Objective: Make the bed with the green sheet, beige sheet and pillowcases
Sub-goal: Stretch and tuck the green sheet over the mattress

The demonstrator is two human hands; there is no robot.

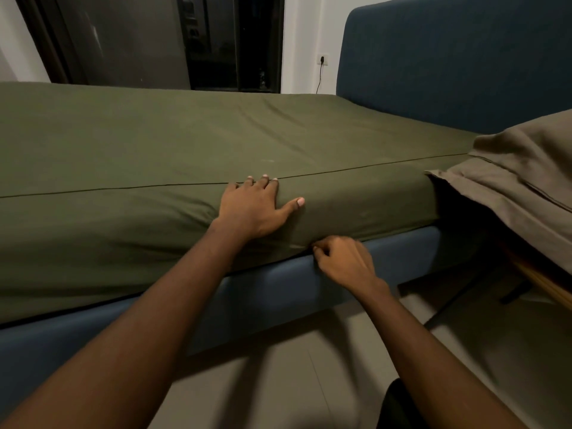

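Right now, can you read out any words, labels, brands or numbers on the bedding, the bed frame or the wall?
None readable.
The green sheet, beige sheet, blue headboard and bed frame are plain.
The wall socket shows no marking I can make out.
The dark panel behind the glass has shapes too blurred to read.

No text, label or number can be read anywhere — not on any surface.

White wall (305,32), dark window (216,41), socket (323,60) with cable plugged in, blue headboard (448,57), grey tiled floor (278,385). Dim light.
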